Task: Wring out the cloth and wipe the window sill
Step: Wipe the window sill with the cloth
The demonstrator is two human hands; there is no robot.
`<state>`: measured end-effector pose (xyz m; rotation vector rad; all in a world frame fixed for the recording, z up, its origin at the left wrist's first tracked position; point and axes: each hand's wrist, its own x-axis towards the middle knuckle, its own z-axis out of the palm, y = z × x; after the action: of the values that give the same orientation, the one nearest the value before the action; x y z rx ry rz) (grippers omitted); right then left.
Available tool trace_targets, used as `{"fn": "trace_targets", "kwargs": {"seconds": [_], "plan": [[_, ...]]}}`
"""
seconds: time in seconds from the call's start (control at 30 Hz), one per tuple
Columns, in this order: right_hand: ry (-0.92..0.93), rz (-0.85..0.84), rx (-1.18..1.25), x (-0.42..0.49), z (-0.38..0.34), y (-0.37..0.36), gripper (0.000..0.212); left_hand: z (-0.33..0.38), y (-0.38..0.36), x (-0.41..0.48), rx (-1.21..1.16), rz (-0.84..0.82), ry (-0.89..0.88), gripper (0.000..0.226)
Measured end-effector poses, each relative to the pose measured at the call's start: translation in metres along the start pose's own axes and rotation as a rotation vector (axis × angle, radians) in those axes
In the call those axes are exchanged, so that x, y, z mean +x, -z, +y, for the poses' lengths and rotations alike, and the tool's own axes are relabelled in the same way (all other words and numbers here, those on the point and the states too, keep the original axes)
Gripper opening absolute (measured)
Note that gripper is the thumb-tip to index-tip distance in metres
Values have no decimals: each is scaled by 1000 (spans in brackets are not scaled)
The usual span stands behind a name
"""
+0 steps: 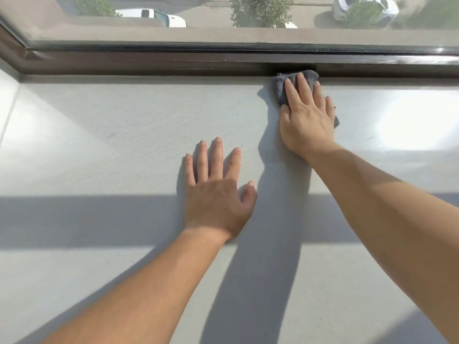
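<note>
A wide pale grey window sill [124, 145] fills the view. At its far edge, against the dark window frame [173, 63], lies a small grey cloth [280, 86]. My right hand [306, 115] presses flat on the cloth with straight fingers, covering most of it. Only the cloth's left part, top edge and a corner at the right show. My left hand [216, 192] rests flat on the bare sill nearer to me, fingers spread, holding nothing.
The window glass [223, 18] rises behind the dark frame, with cars and bushes outside. The sill meets a side wall at the far left [7, 100]. Bands of shadow and bright sun patches cross the sill.
</note>
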<state>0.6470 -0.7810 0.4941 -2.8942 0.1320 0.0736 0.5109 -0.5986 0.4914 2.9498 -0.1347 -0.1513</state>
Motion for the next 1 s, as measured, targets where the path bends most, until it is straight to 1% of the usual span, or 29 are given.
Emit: {"fn": "trace_targets", "kwargs": {"seconds": [0.03, 0.07, 0.17, 0.2, 0.23, 0.3, 0.33, 0.37, 0.4, 0.47, 0.53, 0.57, 0.6, 0.7, 0.73, 0.77, 0.8, 0.9, 0.93, 0.97, 1.0], "plan": [[-31, -7, 14, -4, -8, -1, 59, 0, 0, 0, 1, 1, -1, 71], [-22, -20, 20, -10, -13, -2, 59, 0, 1, 0, 2, 3, -2, 71], [219, -86, -56, -26, 6, 3, 57, 0, 1, 0, 3, -1, -3, 72], [251, -105, -70, -23, 21, 9, 57, 0, 1, -1, 6, -4, -3, 72], [219, -111, -67, -15, 36, 14, 57, 0, 2, -1, 10, -7, -2, 72], [41, -84, -37, 0, 56, 21, 58, 0, 2, -1, 12, -14, 1, 72], [-26, -66, -27, 3, 56, 21, 59, 1, 2, -1, 14, -16, 3, 73], [-48, -48, -28, 1, 49, 18, 60, 1, 1, -1, 15, -17, 5, 73], [-29, -35, -30, -7, 41, 15, 60, 1, 1, -1, 14, -17, 6, 73], [114, -43, -43, -29, 31, 8, 59, 1, 0, 0, 17, -6, 15, 73], [279, -86, -74, -40, 41, 10, 58, 2, 0, -1, 27, 0, 29, 74], [309, -94, -83, -35, 53, 13, 58, 2, 0, -2, 34, -5, 30, 75], [279, -88, -80, -25, 63, 16, 58, 2, 0, -2, 40, -10, 29, 75], [-39, -24, 15, 3, 80, 23, 60, 0, 2, -1, 17, -24, 50, 74], [-79, -8, 21, 1, 75, 21, 61, 1, 2, 1, -2, -30, 69, 74], [-56, -9, 6, -7, 69, 19, 61, 3, 3, 2, -12, -29, 88, 73], [24, -22, -8, -19, 63, 16, 60, 8, 4, 2, -15, -10, 99, 71], [365, -114, -79, -55, 74, 19, 58, 34, 5, -5, -64, 88, 71, 63], [440, -133, -100, -52, 86, 24, 58, 42, 4, -9, -92, 111, 69, 60], [454, -131, -104, -41, 98, 28, 57, 47, 3, -14, -119, 126, 78, 58], [396, -117, -98, -28, 109, 31, 58, 51, 1, -22, -139, 132, 91, 57]]}}
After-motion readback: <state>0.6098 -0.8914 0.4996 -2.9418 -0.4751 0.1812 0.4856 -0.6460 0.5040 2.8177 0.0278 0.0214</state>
